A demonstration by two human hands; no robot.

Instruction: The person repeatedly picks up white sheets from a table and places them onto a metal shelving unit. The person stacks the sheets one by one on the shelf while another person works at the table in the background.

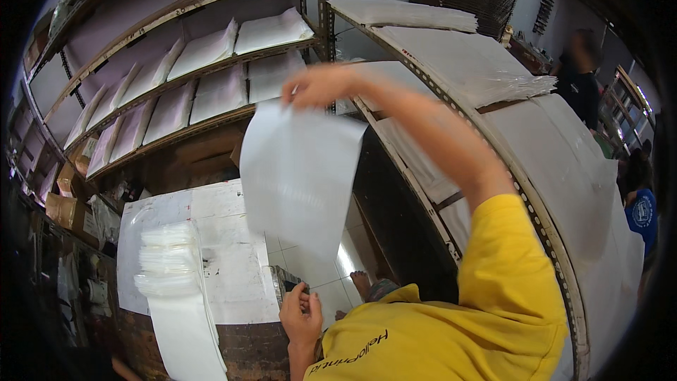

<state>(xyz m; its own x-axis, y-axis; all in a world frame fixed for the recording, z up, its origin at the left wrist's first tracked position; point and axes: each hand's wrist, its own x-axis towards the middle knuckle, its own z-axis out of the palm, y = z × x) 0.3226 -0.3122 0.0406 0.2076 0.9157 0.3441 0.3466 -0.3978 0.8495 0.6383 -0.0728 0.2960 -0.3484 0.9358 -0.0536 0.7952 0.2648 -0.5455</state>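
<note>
My right hand (pixel 310 87), a little blurred, is raised at the end of an outstretched arm, its fingers pinching the top edge of a thin white sheet (pixel 303 176). The sheet hangs down between the shelves and the table and looks slightly see-through. Low in front of me, by the table's right corner, is my left hand (pixel 302 314) with its fingers curled. A small dark thing shows beside its fingertips; I cannot make out whether the hand holds anything. On the table's pale top (pixel 236 268) to the left lies a fanned stack of white sheets (pixel 169 254).
Shelves (pixel 197 74) at the back left carry several stacks of white sheets. A tall rack (pixel 451 63) on my right bears more, close to my right arm. Cardboard boxes (pixel 70 215) stand at far left. Another person (pixel 578 70) is at the back right.
</note>
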